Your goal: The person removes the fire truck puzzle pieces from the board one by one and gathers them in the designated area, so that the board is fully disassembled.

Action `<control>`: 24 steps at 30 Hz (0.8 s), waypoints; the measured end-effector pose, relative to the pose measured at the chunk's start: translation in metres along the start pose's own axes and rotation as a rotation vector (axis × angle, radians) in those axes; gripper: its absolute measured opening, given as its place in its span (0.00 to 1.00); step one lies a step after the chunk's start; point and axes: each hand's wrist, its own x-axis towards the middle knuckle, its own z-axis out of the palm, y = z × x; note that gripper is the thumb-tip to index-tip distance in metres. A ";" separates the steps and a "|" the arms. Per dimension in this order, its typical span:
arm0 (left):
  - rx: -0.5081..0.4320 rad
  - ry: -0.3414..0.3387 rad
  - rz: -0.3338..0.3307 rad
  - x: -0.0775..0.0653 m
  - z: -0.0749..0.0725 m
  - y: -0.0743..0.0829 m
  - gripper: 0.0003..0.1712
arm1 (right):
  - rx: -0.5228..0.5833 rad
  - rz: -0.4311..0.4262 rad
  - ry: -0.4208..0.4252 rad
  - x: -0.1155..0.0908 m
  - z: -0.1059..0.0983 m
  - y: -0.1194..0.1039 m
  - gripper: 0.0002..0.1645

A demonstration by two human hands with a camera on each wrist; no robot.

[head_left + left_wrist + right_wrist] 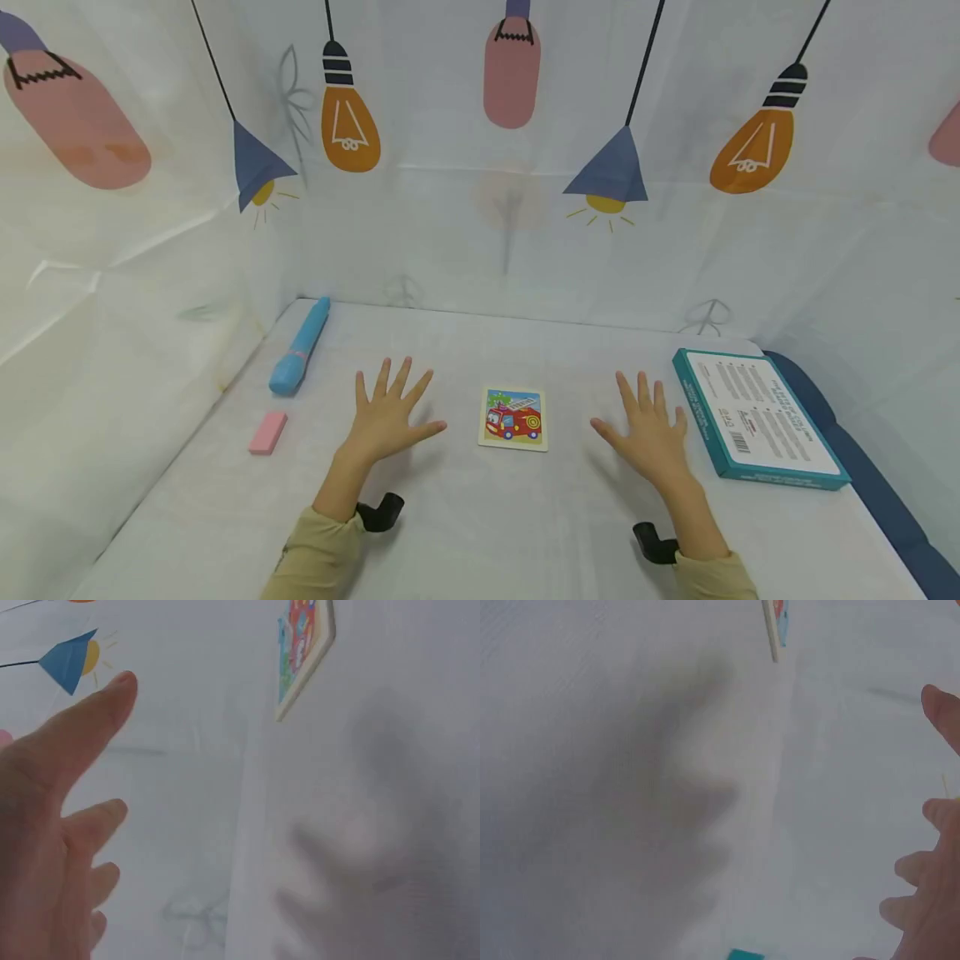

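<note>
In the head view a small square picture puzzle (513, 419) with a red fire truck and a pale border lies flat on the table between the two hands. To its left my left hand (388, 421) is held with fingers spread, holding nothing. My right hand (651, 433) hovers on the other side, fingers also spread and nothing in them. Both hands cast shadows on the white surface. In the left wrist view the puzzle's edge (307, 652) shows at the top, beyond the thumb. Only a corner of the puzzle (778, 630) appears in the right wrist view.
A teal box (761, 417) with printed text lies right of the right hand. At the left are a blue pen-shaped device (302, 346) and a pink block (267, 432). A white curtain with printed lamps (450, 233) stands behind the table; a dark blue seat (862, 467) is beyond the right edge.
</note>
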 end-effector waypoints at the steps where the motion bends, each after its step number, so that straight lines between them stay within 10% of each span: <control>1: -0.002 0.008 0.008 0.002 0.002 0.001 0.49 | 0.012 0.000 -0.011 0.002 0.002 -0.001 0.55; 24: -0.316 -0.091 0.161 0.045 0.061 0.041 0.33 | 0.339 0.014 -0.201 0.047 0.048 -0.046 0.36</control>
